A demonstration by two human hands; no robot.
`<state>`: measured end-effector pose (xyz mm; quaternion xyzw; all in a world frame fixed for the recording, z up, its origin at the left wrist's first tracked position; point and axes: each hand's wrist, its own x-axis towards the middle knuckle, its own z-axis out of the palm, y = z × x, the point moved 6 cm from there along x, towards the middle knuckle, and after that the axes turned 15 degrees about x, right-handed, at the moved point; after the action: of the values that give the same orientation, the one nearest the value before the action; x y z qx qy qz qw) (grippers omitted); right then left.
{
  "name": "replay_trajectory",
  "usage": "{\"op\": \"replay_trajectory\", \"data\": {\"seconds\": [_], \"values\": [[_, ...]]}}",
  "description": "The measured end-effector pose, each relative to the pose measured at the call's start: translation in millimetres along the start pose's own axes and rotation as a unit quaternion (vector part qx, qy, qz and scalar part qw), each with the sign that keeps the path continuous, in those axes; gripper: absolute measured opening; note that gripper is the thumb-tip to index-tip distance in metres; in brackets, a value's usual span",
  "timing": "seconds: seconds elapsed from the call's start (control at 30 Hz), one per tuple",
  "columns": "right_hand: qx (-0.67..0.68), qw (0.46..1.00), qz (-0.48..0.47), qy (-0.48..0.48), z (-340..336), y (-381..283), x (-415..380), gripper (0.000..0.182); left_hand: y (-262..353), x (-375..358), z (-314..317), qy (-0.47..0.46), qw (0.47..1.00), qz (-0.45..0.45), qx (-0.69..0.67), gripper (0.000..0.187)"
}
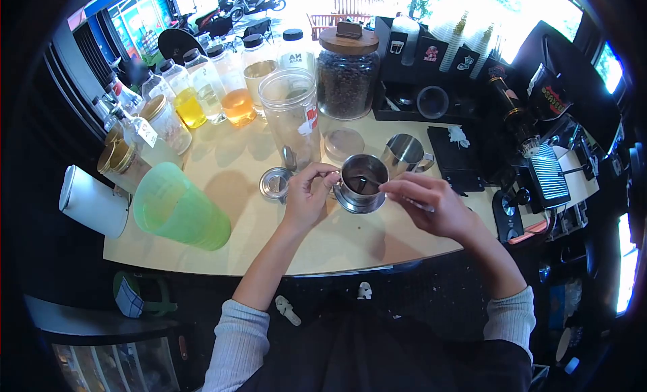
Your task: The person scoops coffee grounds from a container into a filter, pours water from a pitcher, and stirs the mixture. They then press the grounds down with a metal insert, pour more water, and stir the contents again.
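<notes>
A metal coffee drip filter [364, 202] with a wide flange stands over the table in front of me, dark inside. My left hand [311, 193] is closed on its left side, thumb and forefinger pinching near the rim. At the right rim my right hand [430, 202] is closed round a thin utensil [426, 207], mostly hidden by the fingers; its kind is not clear. A round metal lid [274, 184] lies left of the filter. Behind to the right stands a steel pitcher [403, 153]. A tall clear plastic container [290, 115] is just beyond my left hand.
A green plastic jug [180, 206] and a white canister [94, 202] stand at the left. Bottles of syrup [238, 107] line the back left, beside a wooden-lidded jar of coffee beans [348, 78]. A cup organizer [424, 62] and black equipment [526, 122] fill the right.
</notes>
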<state>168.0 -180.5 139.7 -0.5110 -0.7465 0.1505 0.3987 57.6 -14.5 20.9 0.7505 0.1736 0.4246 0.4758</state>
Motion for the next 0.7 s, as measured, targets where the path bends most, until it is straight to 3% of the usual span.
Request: {"op": "replay_trajectory", "data": {"seconds": [0.37, 0.47, 0.7], "values": [[-0.060, 0.998, 0.022, -0.005, -7.5, 7.1, 7.2, 0.023, -1.6, -0.4, 1.2, -0.005, 1.000, -0.006, -0.007, 0.013], [0.013, 1.000, -0.006, -0.009, -2.1, 6.1, 6.5, 0.021, 3.1, 0.6, -0.6, 0.005, 1.000, 0.021, -0.005, 0.013], [-0.025, 1.000, -0.005, 0.008, -6.2, 9.3, 13.1, 0.019, 0.7, -0.5, 0.7, -0.005, 1.000, 0.007, -0.001, 0.013]]}}
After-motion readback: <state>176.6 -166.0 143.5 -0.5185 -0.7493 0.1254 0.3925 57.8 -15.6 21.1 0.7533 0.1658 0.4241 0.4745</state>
